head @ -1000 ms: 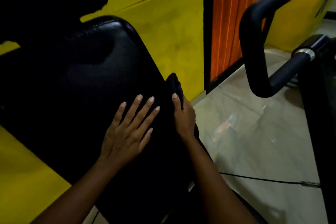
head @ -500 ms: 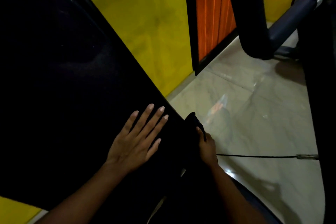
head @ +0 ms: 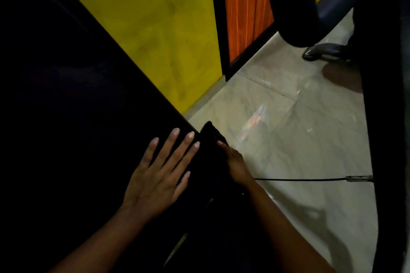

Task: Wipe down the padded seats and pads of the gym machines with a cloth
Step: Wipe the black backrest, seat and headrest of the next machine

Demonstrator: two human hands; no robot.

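Observation:
A large black padded back pad (head: 73,104) slants across the left half of the view, dim and nearly featureless. My left hand (head: 159,173) lies flat on it near its right edge, fingers straight and spread. My right hand (head: 236,164) grips a dark cloth (head: 210,137) against the pad's right side edge; the cloth bunches above my fingers, and most of those fingers are hidden behind it.
A yellow wall (head: 155,29) and an orange slatted door (head: 246,6) stand behind the pad. Pale marble floor (head: 299,139) fills the right. A black padded roller and blue-grey machine arm (head: 337,2) hang at top right; a dark upright (head: 390,139) runs down the right edge. A thin cable (head: 299,179) crosses the floor.
My right hand has slid the cloth down the pad's side edge from high on the pad to near its lower corner. My view dropped with it. The left hand stays flat on the pad.

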